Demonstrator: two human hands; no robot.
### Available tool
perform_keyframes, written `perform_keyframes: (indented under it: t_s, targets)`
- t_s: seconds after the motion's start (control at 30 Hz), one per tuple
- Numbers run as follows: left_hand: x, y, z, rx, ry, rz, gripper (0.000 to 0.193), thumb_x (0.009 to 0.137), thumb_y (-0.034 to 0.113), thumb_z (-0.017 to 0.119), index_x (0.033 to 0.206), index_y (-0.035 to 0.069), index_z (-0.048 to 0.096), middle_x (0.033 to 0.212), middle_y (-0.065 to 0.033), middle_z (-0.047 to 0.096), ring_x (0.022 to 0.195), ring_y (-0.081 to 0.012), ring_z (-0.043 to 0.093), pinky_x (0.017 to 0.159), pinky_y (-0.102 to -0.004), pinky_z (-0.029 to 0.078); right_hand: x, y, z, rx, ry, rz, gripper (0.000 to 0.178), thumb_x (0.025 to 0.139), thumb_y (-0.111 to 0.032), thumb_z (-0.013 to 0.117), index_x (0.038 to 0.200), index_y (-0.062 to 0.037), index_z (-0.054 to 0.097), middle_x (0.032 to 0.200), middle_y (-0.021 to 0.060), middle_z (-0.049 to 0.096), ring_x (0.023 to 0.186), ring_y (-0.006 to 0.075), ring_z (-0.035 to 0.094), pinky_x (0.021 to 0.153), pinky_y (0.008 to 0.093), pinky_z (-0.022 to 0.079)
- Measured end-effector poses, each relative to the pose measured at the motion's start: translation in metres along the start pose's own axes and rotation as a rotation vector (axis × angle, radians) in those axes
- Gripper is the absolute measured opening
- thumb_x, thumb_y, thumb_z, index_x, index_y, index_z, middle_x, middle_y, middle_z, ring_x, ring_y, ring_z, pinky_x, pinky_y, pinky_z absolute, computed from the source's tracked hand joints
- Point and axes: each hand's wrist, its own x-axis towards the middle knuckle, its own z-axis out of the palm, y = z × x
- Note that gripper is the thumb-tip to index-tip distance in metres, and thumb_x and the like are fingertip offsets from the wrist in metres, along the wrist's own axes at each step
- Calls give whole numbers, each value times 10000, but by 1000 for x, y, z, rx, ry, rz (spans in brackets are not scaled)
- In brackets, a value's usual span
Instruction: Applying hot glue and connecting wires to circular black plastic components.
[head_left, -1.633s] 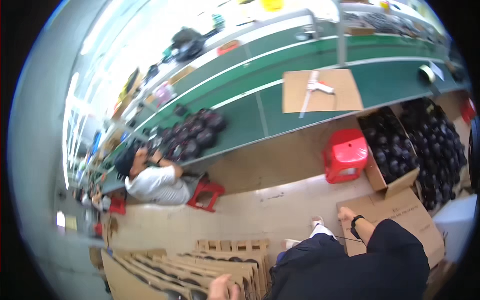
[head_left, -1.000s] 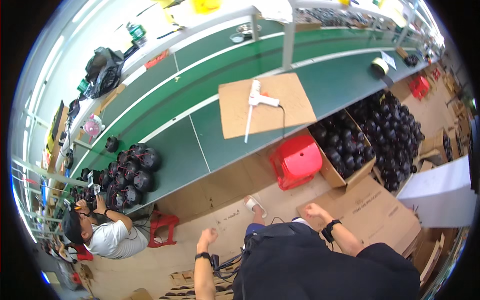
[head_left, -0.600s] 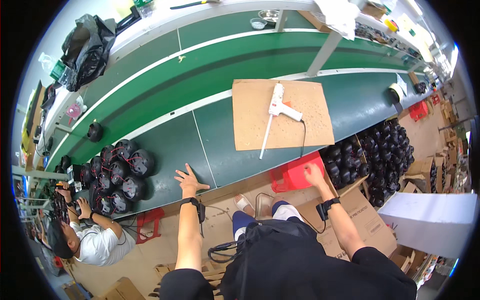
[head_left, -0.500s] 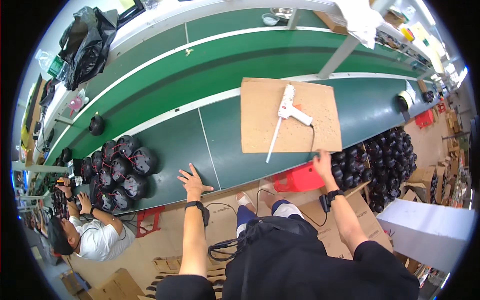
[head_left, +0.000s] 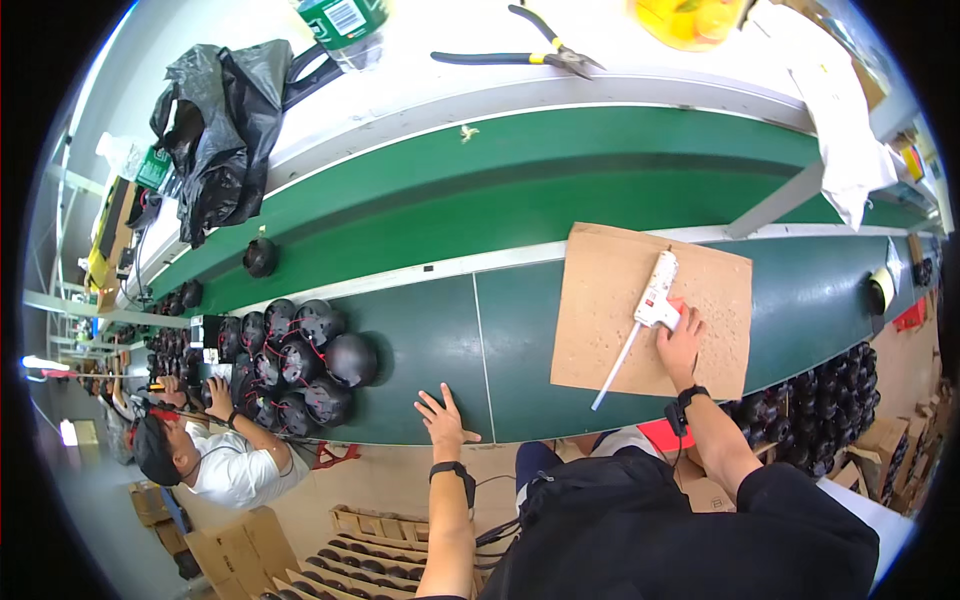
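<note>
On a piece of brown cardboard lies a white hot glue gun, a pale glue stick jutting from its rear end. My right hand is closed around the gun's handle, which it mostly covers. A bit of orange-red shows by the fingers, at the trigger. My left hand rests with fingers spread on the green tabletop near its front edge, holding nothing. To its left sits a cluster of black helmets with red cords among them.
A shelf above the bench holds pliers, a plastic bottle and a black plastic bag. A co-worker in a white shirt works at the left. A tape roll lies at the far right; more helmets are piled beyond the front edge.
My right hand has moved from the cardboard's front edge up onto the glue gun's handle. My left hand stays spread on the table. The view has shifted, showing more of the upper shelf.
</note>
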Motion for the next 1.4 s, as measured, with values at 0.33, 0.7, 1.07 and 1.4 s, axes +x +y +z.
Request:
perform_keyframes:
  t_s: [0.33,0.7,1.07,1.4]
  targets:
    - [3,1,-7,55,-1,8,1519,440,454,936,1520,126,-81,1492,-396,-63,1382,-579,64,1057,-524,390,-6,-8,4,-109,38,-6,608,802,-175,551,1332,71,381,1427,276,345,1282,490,318,1097,534,287]
    - [10,-20,-18,55,-10,137,1364,540,538,860,1528,131,12,1457,-449,67,1309,-631,216,940,-526,488,2,-19,0,-106,37,-28,575,782,-140,549,1284,95,395,1406,292,361,1258,506,337,1082,547,302]
    - [165,-122,-229,-1008,483,547,241,775,171,688,980,45,695,786,-85,712,731,-173,682,663,-308,543,55,-31,-42,-296,-478,290,721,676,-468,782,1148,17,534,1098,235,642,1073,390,606,894,447,503]
    - [322,-229,-306,-1177,925,-325,551,727,211,734,1224,106,519,1211,-278,509,1098,-422,533,969,-460,425,5,-64,-89,-28,-341,541,263,743,-201,643,820,50,633,616,127,594,458,233,593,403,369,497]
